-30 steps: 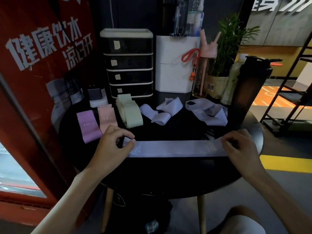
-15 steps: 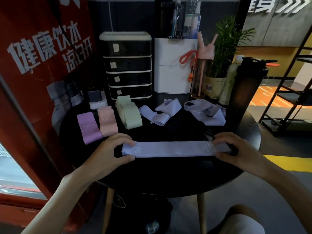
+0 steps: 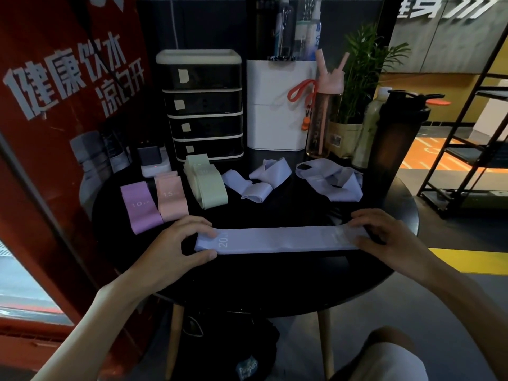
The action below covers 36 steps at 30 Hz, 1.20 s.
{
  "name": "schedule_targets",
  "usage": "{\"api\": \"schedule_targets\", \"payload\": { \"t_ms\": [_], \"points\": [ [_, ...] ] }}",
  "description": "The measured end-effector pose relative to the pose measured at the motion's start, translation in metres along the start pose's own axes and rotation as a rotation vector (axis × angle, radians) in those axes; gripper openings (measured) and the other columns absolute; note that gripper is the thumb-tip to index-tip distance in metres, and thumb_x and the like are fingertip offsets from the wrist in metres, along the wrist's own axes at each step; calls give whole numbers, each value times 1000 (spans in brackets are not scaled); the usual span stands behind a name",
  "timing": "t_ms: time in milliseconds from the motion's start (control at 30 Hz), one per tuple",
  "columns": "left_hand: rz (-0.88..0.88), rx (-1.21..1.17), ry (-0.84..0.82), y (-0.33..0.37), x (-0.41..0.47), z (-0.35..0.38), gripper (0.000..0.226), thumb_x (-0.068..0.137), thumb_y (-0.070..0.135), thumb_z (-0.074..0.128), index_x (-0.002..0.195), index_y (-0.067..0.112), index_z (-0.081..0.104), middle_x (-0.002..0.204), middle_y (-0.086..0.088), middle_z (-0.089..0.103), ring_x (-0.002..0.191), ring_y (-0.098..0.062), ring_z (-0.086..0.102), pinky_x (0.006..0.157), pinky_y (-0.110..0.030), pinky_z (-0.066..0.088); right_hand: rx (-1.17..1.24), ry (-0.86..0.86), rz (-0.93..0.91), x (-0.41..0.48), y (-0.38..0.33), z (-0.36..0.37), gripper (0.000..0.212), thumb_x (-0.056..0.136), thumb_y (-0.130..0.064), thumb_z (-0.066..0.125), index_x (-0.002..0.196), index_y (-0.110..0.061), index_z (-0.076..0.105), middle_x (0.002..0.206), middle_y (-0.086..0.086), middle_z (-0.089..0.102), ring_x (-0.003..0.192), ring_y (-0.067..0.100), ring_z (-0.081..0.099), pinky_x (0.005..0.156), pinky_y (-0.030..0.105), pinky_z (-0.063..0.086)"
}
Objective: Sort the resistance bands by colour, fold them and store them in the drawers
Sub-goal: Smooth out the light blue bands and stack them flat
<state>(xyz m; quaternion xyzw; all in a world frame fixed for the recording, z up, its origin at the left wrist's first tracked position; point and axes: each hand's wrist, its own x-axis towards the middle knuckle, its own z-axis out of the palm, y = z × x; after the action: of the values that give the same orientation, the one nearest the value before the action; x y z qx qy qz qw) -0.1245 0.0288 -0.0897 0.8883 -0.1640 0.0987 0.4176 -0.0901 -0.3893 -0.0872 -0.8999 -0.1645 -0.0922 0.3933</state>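
Observation:
A lavender band marked 20 (image 3: 275, 240) lies flat and stretched lengthwise across the round black table (image 3: 247, 287). My left hand (image 3: 176, 248) pinches its left end between thumb and fingers. My right hand (image 3: 384, 237) holds the right end, fingers curled over it. Behind lie a purple band marked 10 (image 3: 140, 207), a pink band marked 15 (image 3: 171, 198), a stack of green bands (image 3: 207, 185) and two loose heaps of lavender bands (image 3: 255, 181) (image 3: 332, 180). The black drawer unit (image 3: 203, 105) stands at the back with all drawers closed.
A white bin (image 3: 277, 105) with bottles, a pink drink bottle (image 3: 321, 116), a potted plant (image 3: 357, 86) and a dark shaker (image 3: 393, 138) crowd the table's back right. A small charger box (image 3: 152, 160) sits back left. A red panel (image 3: 55, 133) stands to the left.
Both hands have shifted along the lavender band's ends while it stays flat on the table; my right hand has moved inward over the right end. The camera has tilted slightly down.

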Motion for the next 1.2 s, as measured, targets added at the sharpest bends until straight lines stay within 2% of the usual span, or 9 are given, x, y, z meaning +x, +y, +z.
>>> {"api": "schedule_targets", "payload": {
  "t_ms": [133,300,467,667,733,867,933,1067,1200],
  "points": [
    [-2,15,-15,-1,-1,1,26,77,30,79,100,32,69,119,31,52,118,5,50,94,-1,33,42,48,35,-2,-1,2,39,86,1,65,103,-34,62,114,-11,48,107,4,57,85,7,45],
    [13,10,38,9,-1,2,33,73,55,73,100,34,69,124,20,55,121,5,49,98,-4,31,-74,57,18,-4,-7,2,34,85,0,67,98,-31,63,111,-4,48,107,7,54,85,2,40],
    [273,310,76,36,13,14,35,86,63,51,101,38,70,119,26,55,118,8,44,102,-20,25,-255,129,-130,16,-32,8,11,81,-21,63,90,-25,68,101,-5,55,102,19,51,83,25,38],
    [331,391,-56,33,25,33,26,89,55,52,97,40,70,105,25,58,99,5,47,83,-22,29,-240,-77,-237,78,-95,42,13,87,-5,59,84,-8,71,81,3,70,72,13,61,63,28,48],
    [328,345,-28,29,24,37,21,88,52,55,96,39,70,106,24,57,100,7,46,81,-21,32,-246,-112,-195,102,-103,60,12,89,-9,57,87,-8,69,85,7,69,77,21,63,67,36,51],
    [329,326,-11,27,23,38,19,89,51,58,97,38,69,110,24,58,104,6,48,82,-21,35,-215,-125,-120,143,-108,87,22,94,-18,57,113,-11,65,101,0,62,87,10,57,69,15,40],
    [331,337,-18,26,23,38,19,89,51,57,98,38,69,110,23,58,104,3,49,81,-20,33,-235,-146,-67,157,-107,96,25,94,-24,57,117,-16,63,109,4,59,99,18,55,80,24,43],
    [332,354,-13,25,23,38,19,91,50,57,98,38,70,109,21,59,104,-1,49,81,-22,34,-225,-171,-11,173,-98,106,11,85,-29,57,81,-39,54,95,-7,49,90,20,51,74,32,43],
    [340,361,-11,26,23,38,20,92,49,55,98,37,70,106,20,59,103,-2,50,81,-25,36,-166,-164,78,166,-112,102,21,90,-3,53,75,-14,60,88,-3,50,81,12,49,63,14,43]
  ]
}}
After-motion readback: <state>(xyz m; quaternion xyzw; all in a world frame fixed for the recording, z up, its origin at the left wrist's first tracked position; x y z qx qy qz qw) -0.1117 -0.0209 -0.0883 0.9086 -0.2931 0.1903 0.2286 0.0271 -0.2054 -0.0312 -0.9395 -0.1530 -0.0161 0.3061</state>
